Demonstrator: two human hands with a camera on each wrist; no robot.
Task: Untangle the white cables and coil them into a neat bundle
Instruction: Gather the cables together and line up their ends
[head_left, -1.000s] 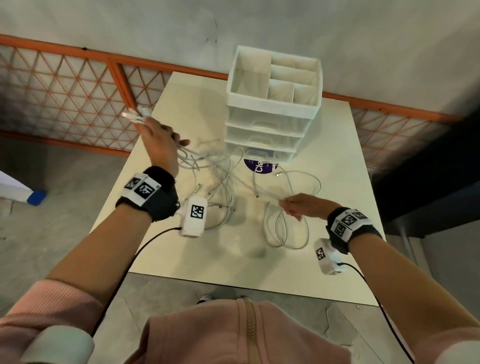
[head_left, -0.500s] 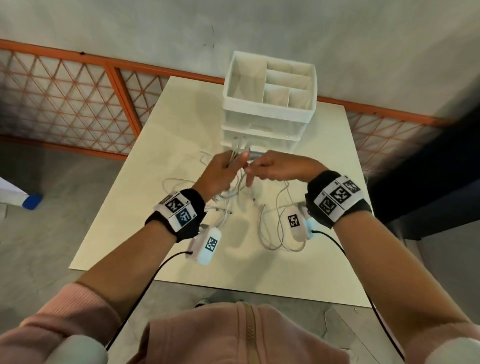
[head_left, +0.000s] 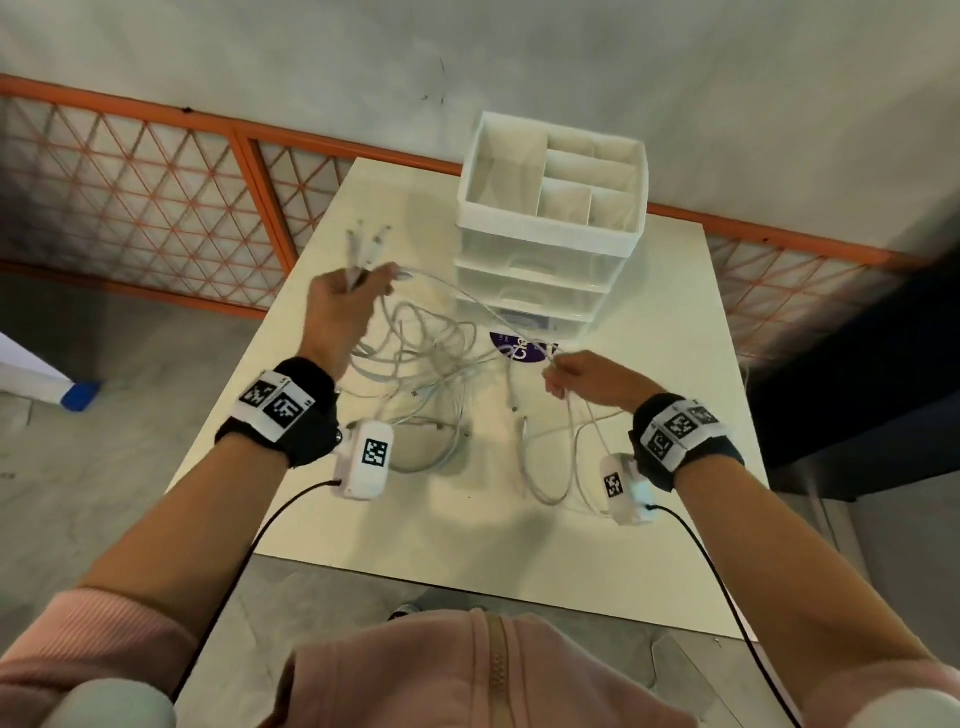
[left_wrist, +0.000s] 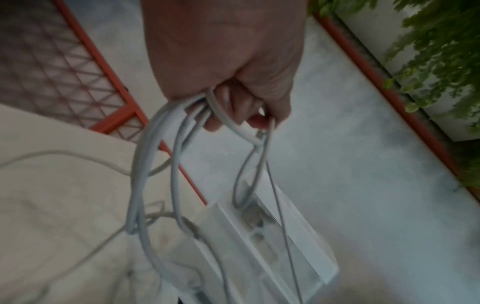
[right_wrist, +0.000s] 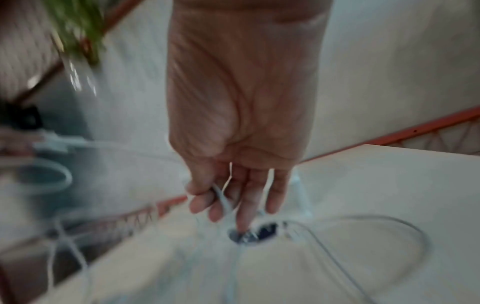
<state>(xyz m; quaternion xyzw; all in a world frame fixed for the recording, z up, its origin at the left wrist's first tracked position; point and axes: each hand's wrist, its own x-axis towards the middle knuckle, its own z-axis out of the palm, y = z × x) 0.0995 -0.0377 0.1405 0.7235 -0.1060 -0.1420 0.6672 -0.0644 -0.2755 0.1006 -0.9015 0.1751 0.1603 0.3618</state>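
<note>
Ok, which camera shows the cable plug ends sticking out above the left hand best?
The head view: the plug ends stand clear above the left hand. The left wrist view shows only cables below that fist; the right wrist view blurs them.

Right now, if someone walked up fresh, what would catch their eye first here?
Probably the white cables, strung between the two raised hands over the table. The left hand grips several strands with connector ends poking up; the right hand pinches one strand. Behind them stands a white drawer organizer.
</note>
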